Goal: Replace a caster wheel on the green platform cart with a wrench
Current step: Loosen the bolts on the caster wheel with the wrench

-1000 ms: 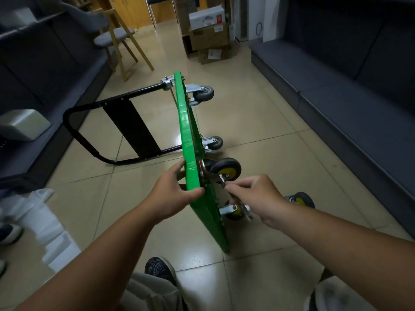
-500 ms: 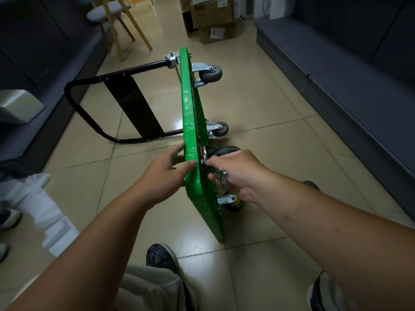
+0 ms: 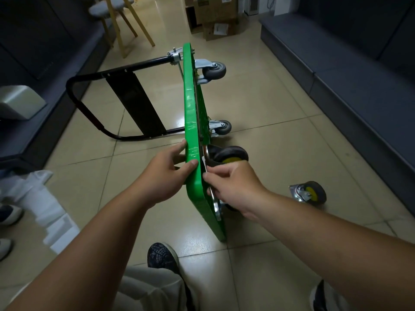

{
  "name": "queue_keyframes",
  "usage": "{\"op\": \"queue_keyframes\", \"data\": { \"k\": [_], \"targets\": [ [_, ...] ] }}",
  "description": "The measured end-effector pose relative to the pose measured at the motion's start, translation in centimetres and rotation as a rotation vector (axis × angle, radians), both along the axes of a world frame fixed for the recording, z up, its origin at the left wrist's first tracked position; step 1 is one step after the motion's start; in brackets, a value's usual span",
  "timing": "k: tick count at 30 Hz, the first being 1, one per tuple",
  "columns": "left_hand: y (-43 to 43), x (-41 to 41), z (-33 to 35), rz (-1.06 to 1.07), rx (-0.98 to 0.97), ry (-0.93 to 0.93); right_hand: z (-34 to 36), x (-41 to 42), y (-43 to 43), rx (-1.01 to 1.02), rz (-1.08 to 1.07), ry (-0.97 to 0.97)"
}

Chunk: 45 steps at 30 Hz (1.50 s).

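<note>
Tiled back room, perhaps office storage.
Dark grey cushioned benches [image 3: 350, 70] line the sides outside the left hand [image 3: 161, 178] and right hand [image 3: 233, 187]; stacked cardboard boxes [image 3: 215, 16] and a wooden stool [image 3: 116, 12] stand far beyond them.

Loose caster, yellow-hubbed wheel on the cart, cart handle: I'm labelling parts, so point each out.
loose caster [image 3: 312, 191]: head view, yellow hub.
yellow-hubbed wheel [image 3: 231, 152]: head view, black tyre.
cart handle [image 3: 139, 67]: head view, upper black tube.

Green cart [image 3: 190, 113] on edge, left hand [image 3: 161, 176] on its rim, right hand [image 3: 233, 185] with wrench [image 3: 204, 164] at yellow-hubbed caster [image 3: 229, 156]
</note>
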<state>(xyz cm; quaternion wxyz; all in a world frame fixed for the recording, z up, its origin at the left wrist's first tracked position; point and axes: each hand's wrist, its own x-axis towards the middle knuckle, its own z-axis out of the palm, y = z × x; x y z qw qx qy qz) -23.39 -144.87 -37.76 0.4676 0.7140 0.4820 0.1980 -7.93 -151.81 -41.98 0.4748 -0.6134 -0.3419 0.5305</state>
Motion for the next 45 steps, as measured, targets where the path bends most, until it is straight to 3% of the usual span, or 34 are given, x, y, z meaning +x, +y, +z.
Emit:
{"op": "queue_keyframes", "data": {
  "k": [3,6,13,18,23,26,30,33,45],
  "targets": [
    [0.1,0.1,0.0,0.003,0.009,0.018,-1.5,-0.1,-1.3,0.175,0.028,-0.112],
    [0.1,0.1,0.0,0.020,0.025,0.023,-2.6,-0.2,-1.7,0.283,0.052,-0.074],
    [0.2,0.2,0.3,0.028,0.016,0.052,-7.3,0.3,-1.1,0.360,0.055,-0.349],
    [0.1,0.3,0.3,-0.017,0.034,0.062,-8.5,0.3,-0.9,0.459,0.028,-0.424],
    [0.0,0.3,0.4,-0.046,0.042,0.089,-8.5,1.6,-2.8,0.396,0.057,-0.533],
    [0.0,0.3,0.5,-0.044,0.043,0.088,-7.5,2.4,-4.3,0.287,0.007,-0.438],
    [0.0,0.2,0.5,-0.031,0.040,0.070,-2.6,2.6,-3.0,0.091,-0.171,-0.115],
    [-0.3,0.2,0.4,-0.034,0.040,0.049,0.5,2.4,-1.2,0.032,-0.160,0.074],
    [-0.3,0.1,0.4,-0.038,0.044,0.054,0.9,0.6,-0.7,0.024,-0.063,-0.015]
  ]
}}
